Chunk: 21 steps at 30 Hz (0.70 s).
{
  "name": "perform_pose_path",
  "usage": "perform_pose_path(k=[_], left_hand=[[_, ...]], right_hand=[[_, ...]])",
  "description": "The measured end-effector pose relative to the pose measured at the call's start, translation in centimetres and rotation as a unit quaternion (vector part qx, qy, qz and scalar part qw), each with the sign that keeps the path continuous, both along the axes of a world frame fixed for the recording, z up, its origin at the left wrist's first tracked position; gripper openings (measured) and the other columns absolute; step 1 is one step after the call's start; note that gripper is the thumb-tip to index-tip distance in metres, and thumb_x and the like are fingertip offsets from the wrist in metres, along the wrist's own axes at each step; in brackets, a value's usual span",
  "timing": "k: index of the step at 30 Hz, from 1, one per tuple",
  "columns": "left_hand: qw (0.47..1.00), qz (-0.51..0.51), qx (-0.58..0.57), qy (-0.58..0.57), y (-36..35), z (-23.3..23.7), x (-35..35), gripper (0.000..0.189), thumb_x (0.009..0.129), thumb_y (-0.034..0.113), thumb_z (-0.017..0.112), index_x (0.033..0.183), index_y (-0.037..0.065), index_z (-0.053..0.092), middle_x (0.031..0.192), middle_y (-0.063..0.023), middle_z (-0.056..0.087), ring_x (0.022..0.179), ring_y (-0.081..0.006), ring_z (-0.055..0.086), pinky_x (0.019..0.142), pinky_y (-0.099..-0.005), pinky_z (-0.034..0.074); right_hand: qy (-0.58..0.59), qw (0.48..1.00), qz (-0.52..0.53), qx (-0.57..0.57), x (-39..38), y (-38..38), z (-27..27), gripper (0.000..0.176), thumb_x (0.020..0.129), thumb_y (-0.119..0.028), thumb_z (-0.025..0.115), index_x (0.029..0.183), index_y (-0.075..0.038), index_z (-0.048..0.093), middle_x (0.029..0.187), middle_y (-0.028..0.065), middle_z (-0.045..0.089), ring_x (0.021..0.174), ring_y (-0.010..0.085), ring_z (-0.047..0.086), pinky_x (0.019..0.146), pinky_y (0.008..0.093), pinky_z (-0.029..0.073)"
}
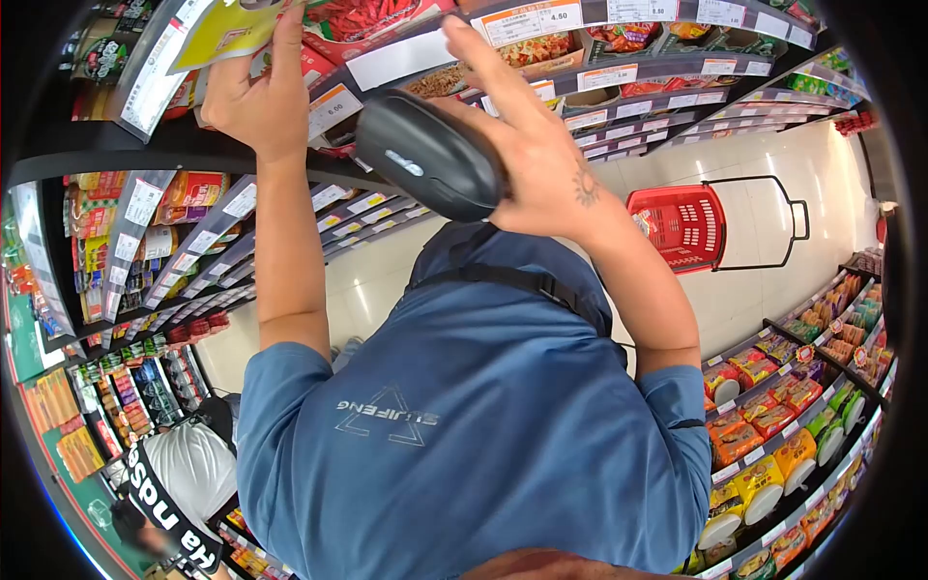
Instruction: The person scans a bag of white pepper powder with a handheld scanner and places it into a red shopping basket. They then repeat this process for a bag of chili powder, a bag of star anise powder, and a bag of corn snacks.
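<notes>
Our blue shirt (474, 483) fills the near middle. Our left hand (256, 111) pinches a yellow-green packet (227, 34) at the far left, fingers (287, 48) closed on its edge, in front of a dark shelf (87, 159) with packaged food (193, 193) below. Our right hand (546, 159) rises beside a black rounded device (425, 155), one finger stretched toward the price tags (527, 19); the device covers part of the hand, so we cannot tell whether the fingers grip it. To the right, a red basket (698, 224) stands on the pale floor (773, 145); at the near left, another person (188, 464) is partly visible.
</notes>
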<state>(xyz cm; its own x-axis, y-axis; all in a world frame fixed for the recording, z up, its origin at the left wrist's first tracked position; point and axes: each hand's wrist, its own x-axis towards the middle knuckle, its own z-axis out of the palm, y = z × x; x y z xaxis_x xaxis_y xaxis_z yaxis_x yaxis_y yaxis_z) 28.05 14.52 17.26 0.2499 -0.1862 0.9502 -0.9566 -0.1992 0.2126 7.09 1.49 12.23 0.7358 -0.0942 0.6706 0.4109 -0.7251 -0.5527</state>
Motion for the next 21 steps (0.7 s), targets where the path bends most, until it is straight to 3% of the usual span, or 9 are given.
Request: perform_pose_path(k=[3,4,5,6,8,9,11,19,21], left_hand=[[0.994,0.092,0.036,0.053,0.0,0.2,-0.6,0.020,0.080,0.007,0.080,0.095,-0.004,0.074,0.090,-0.0068,0.074,0.077,-0.0079,0.063,0.072,-0.0235,0.050],[0.999,0.004,-0.012,0.042,-0.3,-0.1,0.0,0.021,0.080,0.009,0.080,0.095,-0.004,0.074,0.089,-0.0068,0.074,0.076,-0.0074,0.062,0.071,-0.0229,0.050],[0.994,-0.083,-0.060,0.031,-0.5,-0.3,0.4,0.022,0.080,0.010,0.081,0.096,-0.004,0.074,0.088,-0.0068,0.073,0.074,-0.0069,0.062,0.070,-0.0224,0.050],[0.994,-0.082,-0.062,0.031,-0.5,-0.1,0.5,0.022,0.080,0.010,0.081,0.096,-0.004,0.074,0.088,-0.0068,0.073,0.074,-0.0069,0.062,0.070,-0.0224,0.050],[0.992,-0.119,-0.033,0.032,-0.5,0.3,0.6,0.024,0.080,0.012,0.081,0.096,-0.004,0.073,0.086,-0.0062,0.073,0.074,-0.0062,0.062,0.069,-0.0216,0.049],[0.992,-0.115,-0.034,0.033,-0.2,0.5,0.5,0.024,0.080,0.012,0.081,0.096,-0.004,0.073,0.086,-0.0062,0.073,0.074,-0.0062,0.062,0.069,-0.0216,0.049],[0.989,-0.055,0.029,0.137,0.5,0.9,0.1,0.024,0.080,0.011,0.081,0.095,-0.005,0.073,0.086,-0.0060,0.073,0.078,-0.0069,0.063,0.073,-0.0224,0.049],[0.989,0.031,0.113,0.089,0.6,2.3,-0.7,0.030,0.079,0.023,0.082,0.096,-0.001,0.075,0.086,-0.0056,0.074,0.074,-0.0074,0.064,0.072,-0.0243,0.049],[0.969,0.062,0.149,0.186,0.3,2.8,-1.3,0.032,0.078,0.024,0.082,0.096,-0.002,0.074,0.087,-0.0069,0.074,0.075,-0.0088,0.064,0.073,-0.0254,0.049]], right_hand=[[-0.053,0.999,0.003,-0.008,1.8,0.5,0.8,0.061,0.053,0.001,0.074,0.113,0.004,0.062,0.152,0.0288,0.026,0.141,0.0418,0.029,0.113,0.0445,0.033],[-0.094,0.995,-0.036,-0.023,2.6,0.8,1.0,0.049,0.058,-0.003,0.073,0.105,0.006,0.065,0.148,0.0295,0.033,0.131,0.0407,0.043,0.103,0.0440,0.042],[-0.095,0.995,-0.035,-0.025,3.0,0.9,1.5,0.049,0.058,-0.003,0.073,0.105,0.006,0.065,0.148,0.0295,0.033,0.131,0.0407,0.043,0.103,0.0440,0.042],[-0.039,0.998,-0.036,-0.035,3.4,0.8,2.4,0.057,0.059,-0.004,0.071,0.114,0.008,0.060,0.150,0.0326,0.026,0.134,0.0446,0.039,0.106,0.0453,0.040],[-0.015,0.997,-0.048,-0.059,4.2,0.9,3.0,0.059,0.061,-0.006,0.071,0.116,0.012,0.059,0.150,0.0397,0.012,0.139,0.0543,0.019,0.114,0.0489,0.027],[-0.014,0.997,-0.044,-0.060,4.5,0.9,3.1,0.059,0.061,-0.006,0.071,0.116,0.012,0.059,0.150,0.0397,0.012,0.139,0.0543,0.019,0.114,0.0489,0.027],[0.002,0.995,-0.083,-0.059,5.0,0.9,3.5,0.060,0.061,-0.006,0.072,0.116,0.013,0.058,0.150,0.0386,0.016,0.138,0.0525,0.024,0.113,0.0487,0.029],[0.066,0.980,-0.111,-0.155,5.7,0.3,4.6,0.049,0.064,-0.007,0.068,0.104,0.019,0.058,0.143,0.0387,0.030,0.122,0.0473,0.043,0.103,0.0436,0.042],[0.055,0.973,-0.124,-0.186,5.1,0.4,5.2,0.046,0.064,-0.005,0.066,0.101,0.021,0.058,0.139,0.0394,0.034,0.116,0.0450,0.046,0.100,0.0414,0.043]])
